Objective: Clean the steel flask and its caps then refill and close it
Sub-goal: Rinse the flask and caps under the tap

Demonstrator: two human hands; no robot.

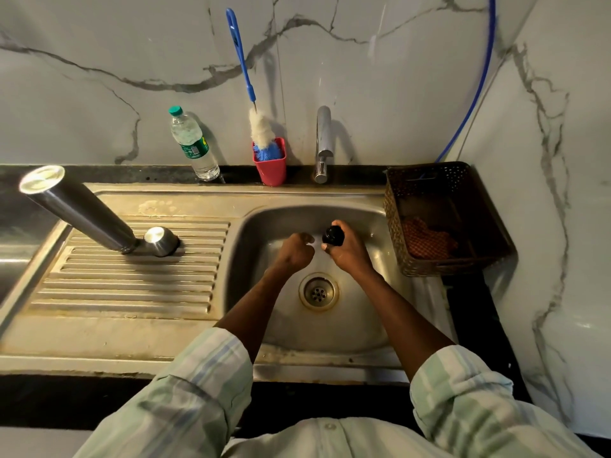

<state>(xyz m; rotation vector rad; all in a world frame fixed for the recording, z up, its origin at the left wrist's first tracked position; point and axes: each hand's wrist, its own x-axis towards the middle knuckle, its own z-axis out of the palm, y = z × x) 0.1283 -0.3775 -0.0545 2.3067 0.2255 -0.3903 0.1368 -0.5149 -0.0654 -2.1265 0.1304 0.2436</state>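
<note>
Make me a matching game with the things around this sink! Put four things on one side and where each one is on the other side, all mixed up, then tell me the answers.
Things:
1. steel flask
2. black cap
3. bottle brush
4. orange cloth

Places:
A. in the brown basket
B. standing in the red cup
C. upside down on the ribbed draining board
D. held in the right hand over the sink

Pairs: 1-C, 2-D, 3-B, 4-A
</note>
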